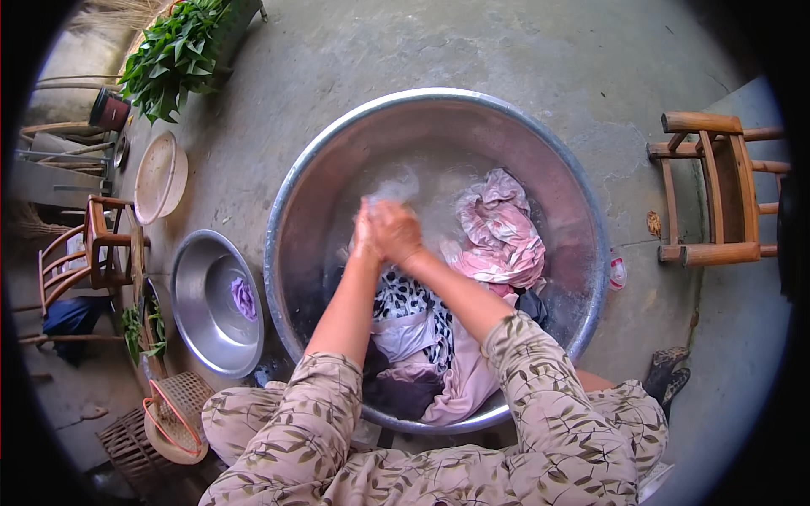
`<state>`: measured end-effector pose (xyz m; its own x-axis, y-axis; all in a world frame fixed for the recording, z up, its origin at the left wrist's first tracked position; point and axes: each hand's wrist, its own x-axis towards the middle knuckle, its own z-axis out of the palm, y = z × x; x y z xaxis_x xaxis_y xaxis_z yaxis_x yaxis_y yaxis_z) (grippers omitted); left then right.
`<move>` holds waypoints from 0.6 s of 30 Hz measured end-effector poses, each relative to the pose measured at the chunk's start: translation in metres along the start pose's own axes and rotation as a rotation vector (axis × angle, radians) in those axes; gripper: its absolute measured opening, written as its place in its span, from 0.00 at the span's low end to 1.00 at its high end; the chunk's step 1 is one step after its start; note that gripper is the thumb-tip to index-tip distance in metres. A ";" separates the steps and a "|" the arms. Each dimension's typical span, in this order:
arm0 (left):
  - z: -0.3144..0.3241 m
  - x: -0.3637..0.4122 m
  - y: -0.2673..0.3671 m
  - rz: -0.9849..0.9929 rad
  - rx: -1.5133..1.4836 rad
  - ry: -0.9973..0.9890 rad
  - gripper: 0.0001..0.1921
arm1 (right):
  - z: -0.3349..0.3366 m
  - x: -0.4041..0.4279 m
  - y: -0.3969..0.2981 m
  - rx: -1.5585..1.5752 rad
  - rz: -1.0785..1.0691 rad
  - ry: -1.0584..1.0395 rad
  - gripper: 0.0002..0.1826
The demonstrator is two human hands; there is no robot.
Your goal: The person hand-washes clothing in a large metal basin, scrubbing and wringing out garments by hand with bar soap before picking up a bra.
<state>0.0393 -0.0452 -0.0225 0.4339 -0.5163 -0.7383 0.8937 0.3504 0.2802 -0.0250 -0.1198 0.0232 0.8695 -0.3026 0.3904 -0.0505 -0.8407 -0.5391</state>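
Before me stands a large round metal basin (436,95) with cloudy water (405,158) in it. My left hand (365,234) and my right hand (397,233) are pressed together near its middle, blurred by motion. Pale, translucent stuff, cloth or suds, shows at the fingertips; whether they hold it cannot be told. Right of the hands lies a crumpled pink and white cloth (500,234). Under my forearms are a black-spotted white cloth (405,297), a pale pink cloth (468,373) and a dark cloth (405,395).
At left stand a smaller metal basin (196,303) with a purple cloth (243,298), a pale plastic basin (174,180), a wooden chair (104,240) and a woven basket (183,392). Green leaves (177,57) lie at upper left. Another wooden chair (721,190) stands at right, with boots (667,373) below.
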 end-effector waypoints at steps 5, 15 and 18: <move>-0.044 0.018 0.002 -0.034 -0.118 -0.508 0.23 | -0.059 -0.001 -0.082 0.328 0.033 -0.093 0.13; 0.051 -0.009 -0.021 0.146 0.373 0.094 0.18 | -0.010 -0.035 0.208 -0.122 0.663 -0.080 0.22; 0.005 -0.030 0.010 0.079 0.799 0.334 0.38 | 0.006 -0.016 0.144 -0.077 0.968 0.206 0.19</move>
<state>0.0362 -0.0304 0.0054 0.5541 -0.2129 -0.8047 0.7290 -0.3426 0.5926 -0.0431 -0.2337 -0.0652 0.3345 -0.9400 -0.0665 -0.7315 -0.2146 -0.6472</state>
